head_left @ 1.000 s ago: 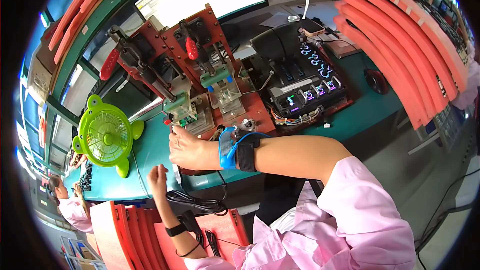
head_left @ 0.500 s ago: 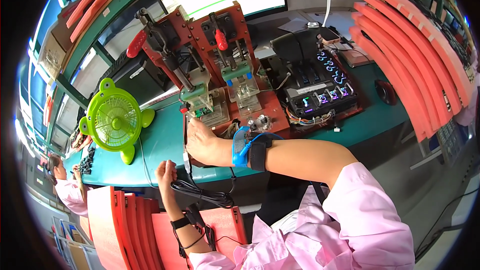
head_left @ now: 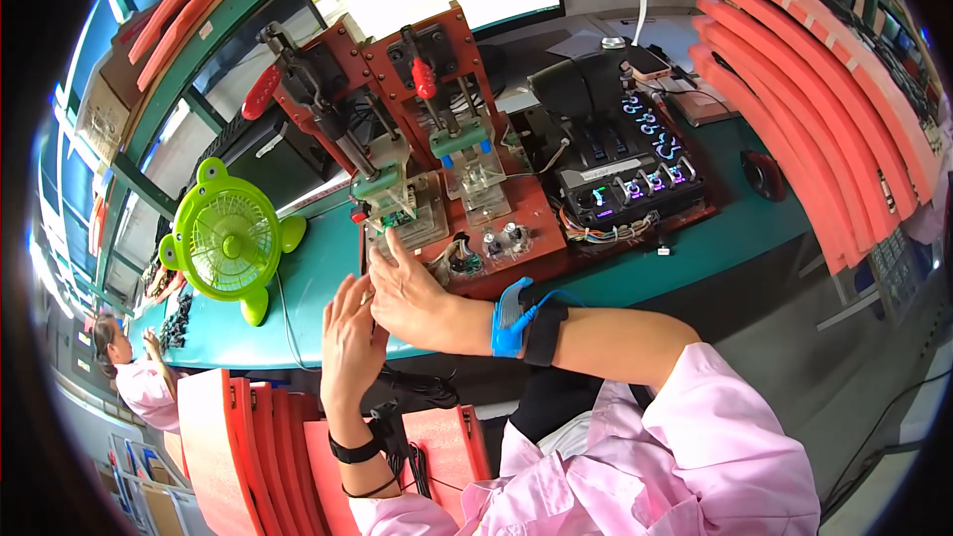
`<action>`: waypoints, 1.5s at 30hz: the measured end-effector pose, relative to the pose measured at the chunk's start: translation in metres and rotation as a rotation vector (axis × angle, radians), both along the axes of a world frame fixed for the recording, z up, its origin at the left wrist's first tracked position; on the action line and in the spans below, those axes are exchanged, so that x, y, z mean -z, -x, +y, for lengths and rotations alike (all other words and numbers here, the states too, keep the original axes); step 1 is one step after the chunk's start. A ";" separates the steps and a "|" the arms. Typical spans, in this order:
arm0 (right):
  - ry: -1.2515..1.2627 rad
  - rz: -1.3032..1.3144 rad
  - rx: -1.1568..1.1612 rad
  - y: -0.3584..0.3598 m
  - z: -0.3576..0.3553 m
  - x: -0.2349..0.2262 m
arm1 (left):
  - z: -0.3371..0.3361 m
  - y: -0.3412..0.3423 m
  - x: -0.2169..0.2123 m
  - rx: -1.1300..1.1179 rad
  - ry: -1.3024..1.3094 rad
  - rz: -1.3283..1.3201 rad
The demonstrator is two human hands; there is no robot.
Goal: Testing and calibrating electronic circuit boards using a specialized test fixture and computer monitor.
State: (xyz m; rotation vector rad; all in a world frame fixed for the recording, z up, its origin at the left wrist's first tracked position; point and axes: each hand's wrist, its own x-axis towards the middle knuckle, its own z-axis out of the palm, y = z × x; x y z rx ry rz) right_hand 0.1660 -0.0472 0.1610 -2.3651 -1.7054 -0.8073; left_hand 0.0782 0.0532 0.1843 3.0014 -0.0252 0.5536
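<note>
The right hand (head_left: 412,298) reaches across from the right, fingers open and loose, fingertips at the base of the left of two red lever presses (head_left: 397,139); it grips nothing. The left hand (head_left: 349,342) stands upright just beside it, palm open, fingers spread, empty. One green fan (head_left: 228,238) sits to the left; one black control box (head_left: 635,179) lies beyond to the right.

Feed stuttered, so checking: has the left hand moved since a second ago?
Yes. The left hand has risen from below the green bench edge and now sits beside the right hand, closer to the red press jig.
</note>
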 end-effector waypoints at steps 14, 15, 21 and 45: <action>-0.106 0.136 0.041 0.006 -0.019 0.015 | -0.004 -0.015 0.004 -0.011 0.054 0.029; -0.106 0.134 0.035 0.005 -0.020 0.014 | -0.003 -0.016 0.002 -0.016 0.054 0.026; -0.446 0.269 -0.062 0.025 -0.051 -0.004 | -0.001 -0.012 -0.013 -0.025 -0.109 0.091; -0.304 0.540 0.036 -0.003 -0.072 0.038 | -0.035 -0.020 0.000 0.079 -0.236 0.108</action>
